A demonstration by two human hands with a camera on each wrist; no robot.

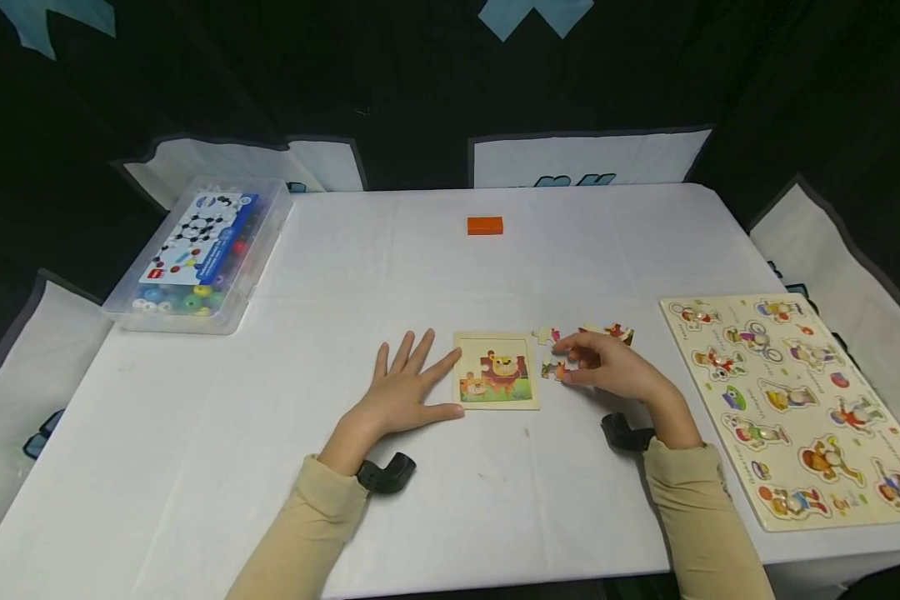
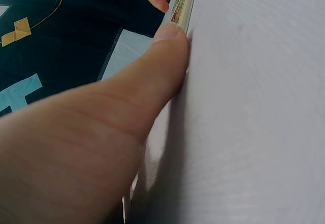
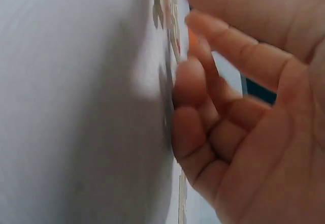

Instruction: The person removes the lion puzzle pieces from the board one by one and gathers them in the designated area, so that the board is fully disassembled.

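Observation:
A small square puzzle board (image 1: 497, 397) with a bear picture lies mid-table, partly filled. My left hand (image 1: 401, 396) rests flat beside it with fingers spread; its forefinger and thumb tips are at the board's left edge. In the left wrist view the thumb (image 2: 147, 74) reaches to that edge. Just right of the board, my right hand (image 1: 607, 364) pinches a jigsaw piece (image 1: 561, 367) between thumb and forefinger, low over the table. Its other fingers (image 3: 190, 130) are curled. Another loose piece (image 1: 544, 335) lies by the board, and more pieces (image 1: 619, 332) lie behind the hand, partly hidden.
A large wooden picture board (image 1: 742, 392) with several figures lies at the right. At the back left stands a clear plastic box (image 1: 228, 321) of coloured balls. An orange block (image 1: 485, 226) sits at the back of the white table (image 1: 375, 275).

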